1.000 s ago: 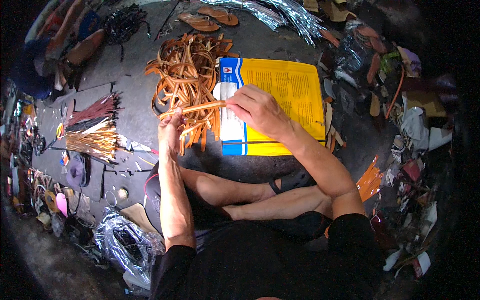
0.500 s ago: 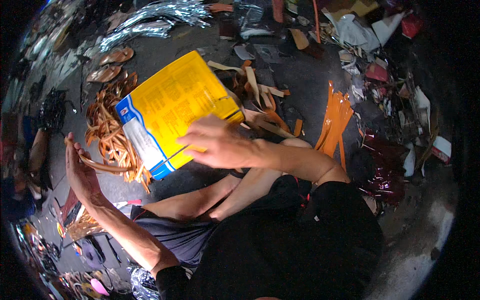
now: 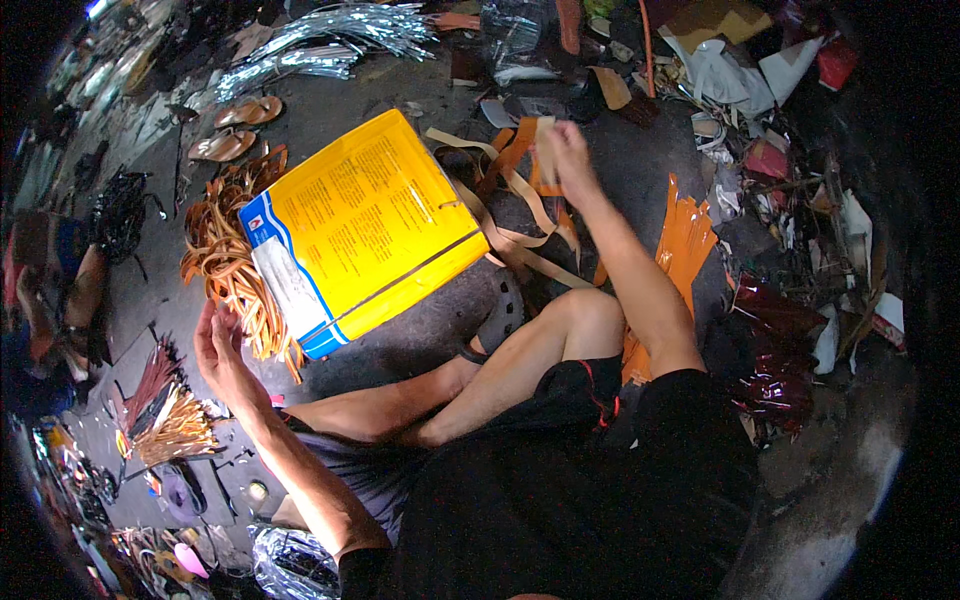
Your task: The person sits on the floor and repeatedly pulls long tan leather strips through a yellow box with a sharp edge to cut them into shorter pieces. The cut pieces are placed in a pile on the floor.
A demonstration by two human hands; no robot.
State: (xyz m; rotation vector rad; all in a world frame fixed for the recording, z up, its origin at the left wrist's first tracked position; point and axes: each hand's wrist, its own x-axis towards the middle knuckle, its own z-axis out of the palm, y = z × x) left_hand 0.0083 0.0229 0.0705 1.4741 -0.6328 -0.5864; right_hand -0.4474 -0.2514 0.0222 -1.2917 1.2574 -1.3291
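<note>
A yellow rectangular tin [image 3: 370, 215] with a blue and white band lies tilted in front of my crossed legs. Beyond its right side, my right hand [image 3: 570, 165] is closed on the end of a tan and orange-brown leather-like strip [image 3: 545, 150], slightly blurred. More loose strips [image 3: 525, 205] trail from there down to the tin's right edge. Left of the tin is a heap of curled narrow brown strips [image 3: 225, 225]. My left hand [image 3: 228, 350] is at that heap's near edge, its fingers stretched out and apart, holding no strip that I can see.
Flat orange strips [image 3: 685, 245] lie right of my knee, with dark red glossy sheets [image 3: 775, 340] beyond. Silvery strips [image 3: 340, 40] and brown sandals [image 3: 235, 130] are at the far left. Bundled strips [image 3: 175, 425] lie near left; mixed scraps [image 3: 730, 70] cover the far right.
My right hand has moved from over the tin to the far right and taken a strip. My left hand has let go of a brown strip and come back toward me.
</note>
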